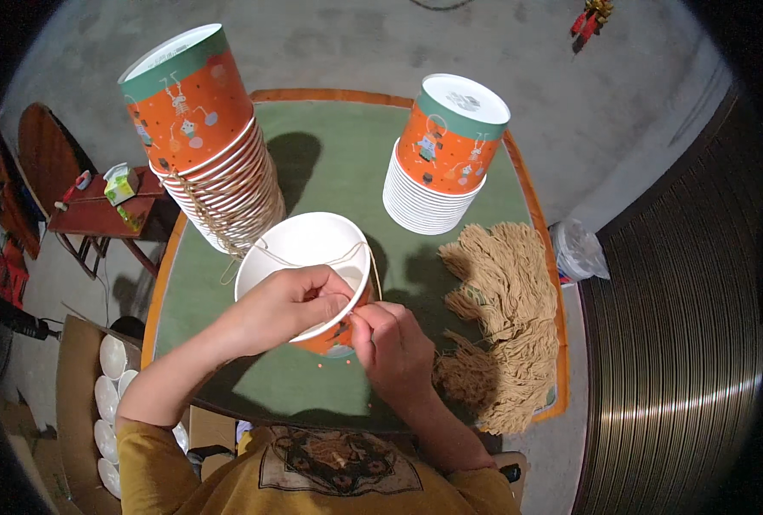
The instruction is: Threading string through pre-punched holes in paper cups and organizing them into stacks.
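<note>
Leaning its open mouth toward the wearer, white-lined orange paper tub (306, 239) is mid-table btwn both hands, in front of the stacks. L hand (289, 302) reaches over the rim, fingers bent inward, tips partly hidden; R hand (392, 348) is outside nr the rim, thumb & index close together. Can't tell what either pinches. Thin tan cord (376, 273) crosses the mouth & hangs over the R side. Tall tub stack w/ cords (191, 107) back L, shorter stack (454, 146) back R, tan cord pile (519, 300) at R edge of green tabletop (339, 163)
</note>
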The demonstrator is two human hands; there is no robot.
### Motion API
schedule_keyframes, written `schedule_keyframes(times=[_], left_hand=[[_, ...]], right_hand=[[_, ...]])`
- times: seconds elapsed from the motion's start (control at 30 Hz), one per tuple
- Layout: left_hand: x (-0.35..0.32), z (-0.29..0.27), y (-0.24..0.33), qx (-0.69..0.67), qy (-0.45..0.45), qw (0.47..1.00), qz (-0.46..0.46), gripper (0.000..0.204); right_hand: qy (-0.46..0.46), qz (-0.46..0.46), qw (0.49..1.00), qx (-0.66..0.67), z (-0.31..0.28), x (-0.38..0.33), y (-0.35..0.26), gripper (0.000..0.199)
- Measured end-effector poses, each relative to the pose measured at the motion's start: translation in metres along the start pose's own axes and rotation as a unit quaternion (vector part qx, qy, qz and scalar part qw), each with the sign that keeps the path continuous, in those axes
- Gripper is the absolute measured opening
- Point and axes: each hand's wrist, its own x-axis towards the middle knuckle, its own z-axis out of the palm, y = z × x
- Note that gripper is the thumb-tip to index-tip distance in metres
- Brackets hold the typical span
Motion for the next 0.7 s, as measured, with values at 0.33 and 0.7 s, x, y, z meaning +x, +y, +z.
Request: schedule_keyframes(times=[0.33,0.7], left_hand=[[0.014,0.027,-0.005,-0.082,0.055,0.992,0.079,0.033],[0.023,0.048,-0.011,-0.199,-0.022,0.979,0.027,0.011]], right_hand=[[-0.184,0.273,0.897,0.294,-0.063,0.019,0.016,0.016],[-0.271,0.069,0.936,0.215,-0.085,0.058,0.027,0.018]])
